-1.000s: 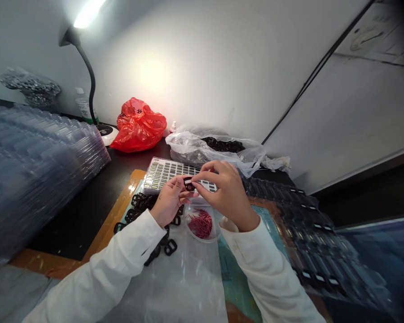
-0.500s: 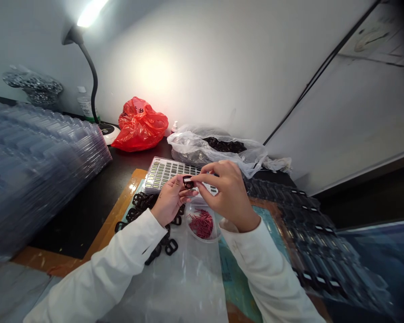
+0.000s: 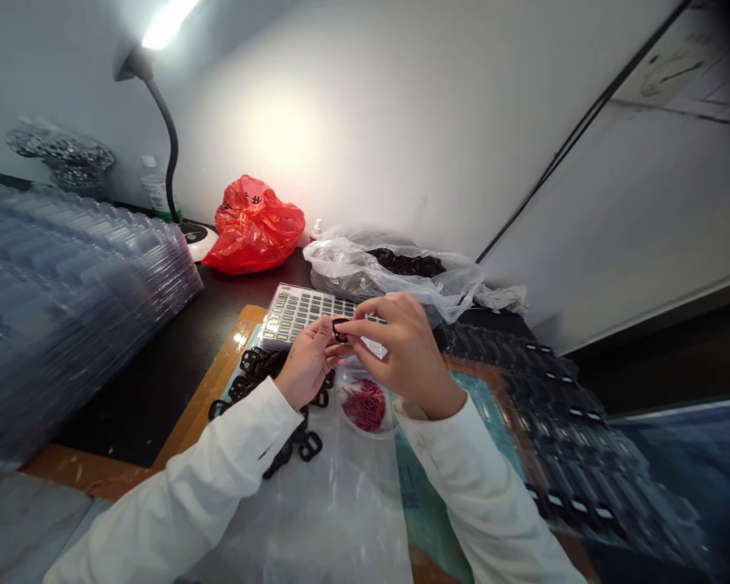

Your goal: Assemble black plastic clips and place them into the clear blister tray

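Between thumb and fingers my left hand (image 3: 304,362) pinches a small black plastic buckle-like piece (image 3: 341,328). The fingertips of my right hand (image 3: 409,345) close over the same piece from the other side and partly cover it. Just below the hands, a clear round tub (image 3: 377,435) contains thin red sticks (image 3: 365,405). Similar loose black pieces (image 3: 310,445) lie around and under my left wrist. Behind the hands sits a flat case (image 3: 285,297) with rows of small rectangular parts, partly hidden by them.
Tall stacks of clear plastic trays (image 3: 79,300) stand at left. Darker trays (image 3: 577,430) holding black pieces spread at right. A red plastic bag (image 3: 255,227), a white bag (image 3: 341,259) with black pieces and a desk lamp (image 3: 170,146) stand along the wall.
My right fingers have moved slightly left, further over the black piece. The white patch seen on it earlier is now covered or out of sight. My left hand has barely moved.
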Demonstrator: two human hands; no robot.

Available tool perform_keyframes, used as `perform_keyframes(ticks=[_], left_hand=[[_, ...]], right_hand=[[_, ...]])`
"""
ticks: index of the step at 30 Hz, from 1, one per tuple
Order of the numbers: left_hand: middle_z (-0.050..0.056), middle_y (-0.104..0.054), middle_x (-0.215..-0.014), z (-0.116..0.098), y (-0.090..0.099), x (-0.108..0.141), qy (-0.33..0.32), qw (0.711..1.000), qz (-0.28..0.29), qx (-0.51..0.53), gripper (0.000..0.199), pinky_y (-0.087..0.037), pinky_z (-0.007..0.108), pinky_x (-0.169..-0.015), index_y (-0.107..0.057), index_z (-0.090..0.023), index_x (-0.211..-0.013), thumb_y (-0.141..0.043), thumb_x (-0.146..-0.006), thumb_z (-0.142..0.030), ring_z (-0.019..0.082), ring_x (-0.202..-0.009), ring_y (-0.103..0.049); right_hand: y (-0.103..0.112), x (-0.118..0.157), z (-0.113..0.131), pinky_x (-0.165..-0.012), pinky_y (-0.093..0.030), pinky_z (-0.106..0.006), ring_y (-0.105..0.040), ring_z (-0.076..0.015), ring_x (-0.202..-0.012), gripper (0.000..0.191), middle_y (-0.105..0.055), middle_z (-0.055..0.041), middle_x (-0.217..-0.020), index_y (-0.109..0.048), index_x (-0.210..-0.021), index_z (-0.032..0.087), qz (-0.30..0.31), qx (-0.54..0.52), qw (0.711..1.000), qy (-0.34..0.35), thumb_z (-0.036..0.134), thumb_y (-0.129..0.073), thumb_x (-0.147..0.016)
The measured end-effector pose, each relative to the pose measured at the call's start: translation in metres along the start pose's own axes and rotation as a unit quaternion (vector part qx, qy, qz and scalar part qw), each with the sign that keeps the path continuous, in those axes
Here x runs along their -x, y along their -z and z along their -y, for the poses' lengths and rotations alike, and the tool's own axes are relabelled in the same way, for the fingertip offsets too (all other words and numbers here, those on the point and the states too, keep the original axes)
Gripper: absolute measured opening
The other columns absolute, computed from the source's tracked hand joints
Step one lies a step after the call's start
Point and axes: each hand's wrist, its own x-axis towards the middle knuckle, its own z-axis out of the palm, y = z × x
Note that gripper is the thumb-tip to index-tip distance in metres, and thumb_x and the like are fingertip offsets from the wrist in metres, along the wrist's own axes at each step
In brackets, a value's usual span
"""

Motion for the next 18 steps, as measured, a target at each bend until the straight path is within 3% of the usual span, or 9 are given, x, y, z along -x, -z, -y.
perform_keyframes(ticks=[11,14,18], left_hand=[[0.001,-0.068,-0.074,0.0028,0.0025,-0.0033,0.002,1.000,-0.006,-0.013,0.057,-0.049,0.013,-0.046,-0.063,-0.014,-0.095,-0.081,-0.062,-0.057,0.009,-0.057,-0.064],[0.004,-0.071,-0.080,0.0028,0.0029,-0.0031,0.001,1.000,-0.002,-0.014,0.056,-0.050,0.013,-0.048,-0.063,-0.014,-0.096,-0.079,-0.065,-0.058,0.009,-0.059,-0.065],[0.009,-0.073,-0.089,-0.0003,0.0005,0.0004,0.002,1.000,0.000,-0.029,0.056,-0.051,0.014,-0.051,-0.063,-0.014,-0.098,-0.076,-0.068,-0.059,0.008,-0.056,-0.064]], right_hand=[[-0.0030,-0.0011,0.0010,-0.089,-0.039,-0.042,-0.052,-0.0220,-0.091,0.016,-0.063,-0.0052,-0.100,-0.069,-0.096,0.022,0.025,0.018,0.999,0.015,0.015,-0.059,-0.086],[-0.0013,-0.0016,0.0005,-0.094,-0.039,-0.043,-0.054,-0.0230,-0.096,0.023,-0.064,-0.0056,-0.104,-0.064,-0.108,0.022,0.020,0.007,1.000,0.017,0.017,-0.059,-0.087],[0.0021,-0.0007,-0.0006,-0.105,-0.036,-0.045,-0.055,-0.0241,-0.110,0.048,-0.064,-0.0062,-0.117,-0.048,-0.129,0.021,0.027,-0.041,0.999,0.005,0.026,-0.068,-0.085]])
